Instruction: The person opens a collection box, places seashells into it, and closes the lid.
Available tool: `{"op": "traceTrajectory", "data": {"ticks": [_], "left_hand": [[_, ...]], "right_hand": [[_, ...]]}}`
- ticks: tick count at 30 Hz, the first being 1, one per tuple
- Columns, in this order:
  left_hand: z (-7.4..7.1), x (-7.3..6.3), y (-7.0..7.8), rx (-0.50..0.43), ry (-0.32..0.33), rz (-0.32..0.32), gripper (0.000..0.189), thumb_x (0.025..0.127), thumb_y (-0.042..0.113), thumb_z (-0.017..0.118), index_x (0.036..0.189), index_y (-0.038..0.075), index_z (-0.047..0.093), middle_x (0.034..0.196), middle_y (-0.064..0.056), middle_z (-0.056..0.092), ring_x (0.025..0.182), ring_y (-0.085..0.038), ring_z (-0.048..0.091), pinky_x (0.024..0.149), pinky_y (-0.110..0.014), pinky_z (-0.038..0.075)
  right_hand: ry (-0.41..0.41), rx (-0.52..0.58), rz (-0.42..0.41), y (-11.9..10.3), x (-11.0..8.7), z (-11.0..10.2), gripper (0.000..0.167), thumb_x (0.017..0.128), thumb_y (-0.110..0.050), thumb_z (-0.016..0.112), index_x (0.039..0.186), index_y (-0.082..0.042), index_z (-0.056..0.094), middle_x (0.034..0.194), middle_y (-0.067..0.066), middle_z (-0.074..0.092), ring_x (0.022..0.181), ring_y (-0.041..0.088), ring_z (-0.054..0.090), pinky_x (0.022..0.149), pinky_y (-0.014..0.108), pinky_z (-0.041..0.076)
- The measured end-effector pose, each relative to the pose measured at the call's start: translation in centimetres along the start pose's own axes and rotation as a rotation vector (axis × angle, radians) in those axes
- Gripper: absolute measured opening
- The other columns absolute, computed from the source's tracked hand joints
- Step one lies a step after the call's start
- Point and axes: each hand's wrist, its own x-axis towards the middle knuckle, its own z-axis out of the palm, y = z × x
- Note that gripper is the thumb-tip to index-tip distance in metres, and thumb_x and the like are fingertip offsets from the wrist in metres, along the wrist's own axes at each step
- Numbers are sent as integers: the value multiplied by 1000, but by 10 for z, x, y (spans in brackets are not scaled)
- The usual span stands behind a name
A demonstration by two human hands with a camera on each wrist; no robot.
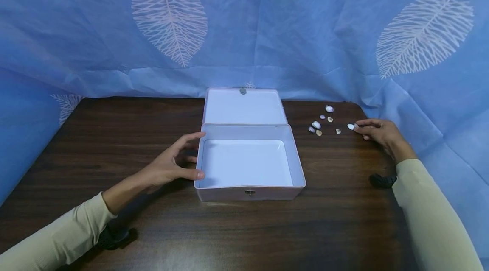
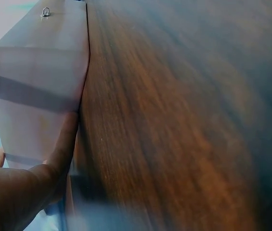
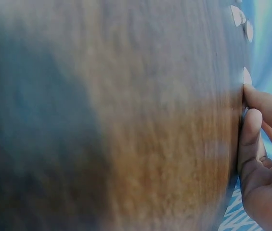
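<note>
An open pale metal box (image 1: 250,192) with a white interior stands mid-table, its hinged lid (image 1: 244,105) laid back behind it. My left hand (image 1: 172,163) holds the box's left side, thumb at the near rim and forefinger near the far corner. In the left wrist view, fingers (image 2: 66,134) touch the outer wall below the rim. At the table's right, my right hand (image 1: 382,133) pinches at a small white seashell (image 1: 350,127) by its edge. Several small seashells (image 1: 316,124), white, purplish and tan, lie scattered left of that hand.
Dark wood-grain table (image 1: 153,228) surrounds the box. A blue cloth (image 1: 259,29) with white leaf prints hangs behind and on both sides, close to the right forearm. The box's front has a small metal latch (image 1: 250,192). Dark straps are at both wrists.
</note>
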Motion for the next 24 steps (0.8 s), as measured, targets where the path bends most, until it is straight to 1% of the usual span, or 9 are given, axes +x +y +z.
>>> {"op": "traceTrajectory", "data": {"ticks": [4,6,11,14,16,18,20,24], "left_hand": [[-1,1,0,-11,4,4,106,93,31,96,177,30,32,175,-26,30,145,-52,55,103,-54,63],[-1,2,1,-7,9,4,106,92,30,96,177,30,33,175,-26,31,145,-52,55,104,-54,63],[-2,3,2,-4,3,7,106,92,30,97,177,30,33,175,-25,32,145,-51,55,104,-53,63],[-2,3,2,-10,-2,6,107,92,30,97,177,30,32,175,-25,32,144,-50,56,102,-52,64],[-2,3,2,-9,1,1,107,92,30,97,177,31,33,176,-25,32,144,-50,56,104,-52,63],[-2,3,2,-5,4,-5,107,91,30,97,177,31,33,176,-24,32,144,-49,57,105,-53,63],[-1,3,1,-2,7,-7,106,91,30,97,176,31,33,176,-24,32,144,-49,57,106,-54,62],[0,2,-1,-4,6,-5,106,91,30,97,177,30,33,176,-24,32,144,-49,56,106,-54,62]], "right_hand": [[17,3,2,-2,1,0,22,104,-34,85,93,-52,78,90,-37,66,81,-7,64,75,15,59],[16,28,1,-2,1,0,21,104,-32,85,95,-50,80,90,-36,68,81,-8,65,75,15,59],[-5,160,-15,0,-1,-1,21,103,-23,86,96,-42,85,93,-33,73,82,-7,70,76,14,62],[-23,241,-6,-4,-5,-2,21,103,-17,86,96,-36,87,94,-29,76,83,-6,72,77,15,64],[-34,277,-1,-7,-7,-2,21,103,-14,86,96,-33,87,95,-27,77,83,-4,72,77,16,64],[-39,286,4,-9,-9,-1,21,103,-12,85,95,-32,87,95,-26,77,83,-3,72,76,17,64],[-35,273,-3,-9,-9,-1,21,103,-13,85,95,-32,87,94,-26,77,83,-3,72,76,18,65],[-13,200,-34,-7,-7,1,19,104,-19,85,94,-35,86,93,-29,76,83,-4,72,77,18,65]]}}
